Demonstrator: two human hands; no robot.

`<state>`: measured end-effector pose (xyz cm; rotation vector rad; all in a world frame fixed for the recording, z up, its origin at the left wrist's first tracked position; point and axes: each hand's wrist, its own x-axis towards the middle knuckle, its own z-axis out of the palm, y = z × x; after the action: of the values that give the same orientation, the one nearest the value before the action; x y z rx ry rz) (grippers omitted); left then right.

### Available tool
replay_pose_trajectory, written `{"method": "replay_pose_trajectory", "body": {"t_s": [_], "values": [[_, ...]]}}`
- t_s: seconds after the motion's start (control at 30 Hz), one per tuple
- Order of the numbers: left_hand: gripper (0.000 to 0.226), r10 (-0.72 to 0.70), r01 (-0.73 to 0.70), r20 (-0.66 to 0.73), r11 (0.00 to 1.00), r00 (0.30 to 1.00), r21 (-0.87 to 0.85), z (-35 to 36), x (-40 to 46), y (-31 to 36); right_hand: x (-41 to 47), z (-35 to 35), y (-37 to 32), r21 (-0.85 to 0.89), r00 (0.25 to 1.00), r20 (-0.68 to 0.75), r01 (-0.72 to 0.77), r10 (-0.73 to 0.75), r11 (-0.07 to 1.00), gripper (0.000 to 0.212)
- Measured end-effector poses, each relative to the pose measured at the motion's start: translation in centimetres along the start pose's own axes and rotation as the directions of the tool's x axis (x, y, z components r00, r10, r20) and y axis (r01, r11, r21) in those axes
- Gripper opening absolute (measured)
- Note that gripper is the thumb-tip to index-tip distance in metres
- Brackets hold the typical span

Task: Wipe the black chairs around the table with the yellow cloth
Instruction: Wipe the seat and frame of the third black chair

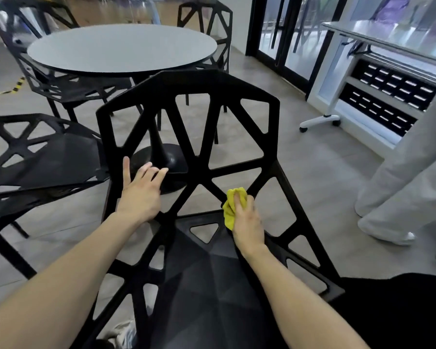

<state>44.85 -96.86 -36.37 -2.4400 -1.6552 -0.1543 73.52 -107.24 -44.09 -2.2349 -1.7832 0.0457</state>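
A black lattice chair [199, 170] stands right in front of me, its open-work backrest facing the round grey table [121, 46]. My right hand [247, 220] grips the bunched yellow cloth [230, 207] and presses it on a slanted bar low on the backrest, just above the seat. My left hand [141, 195] rests on the backrest's left side with its fingers spread and nearly straight. Another black chair [43, 157] stands at my left, and two more, one at back left [35, 59] and one at back right [212, 26], stand beyond the table.
A person in grey trousers [398, 187] stands close at the right. A white folding table on castors [378, 79] sits at the right by black-framed glass doors [287, 39]. The table's black pedestal base [161, 159] shows through the backrest. Yellow-black tape [8, 89] marks the floor at left.
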Motion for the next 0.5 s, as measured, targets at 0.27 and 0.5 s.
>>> {"method": "replay_pose_trajectory", "body": {"t_s": [0.27,0.5], "values": [[0.088,-0.041,0.027,0.1,0.989,0.994,0.143,-0.7,-0.2,0.1,3.2,-11.9,3.4,-0.008,0.943,-0.316,0.112,-0.108,0.994,0.041],[0.087,0.004,-0.023,0.136,0.991,0.991,0.135,-2.0,-0.7,0.2,1.8,-10.3,5.2,-0.165,0.977,0.036,0.212,-0.208,0.963,0.038]]}}
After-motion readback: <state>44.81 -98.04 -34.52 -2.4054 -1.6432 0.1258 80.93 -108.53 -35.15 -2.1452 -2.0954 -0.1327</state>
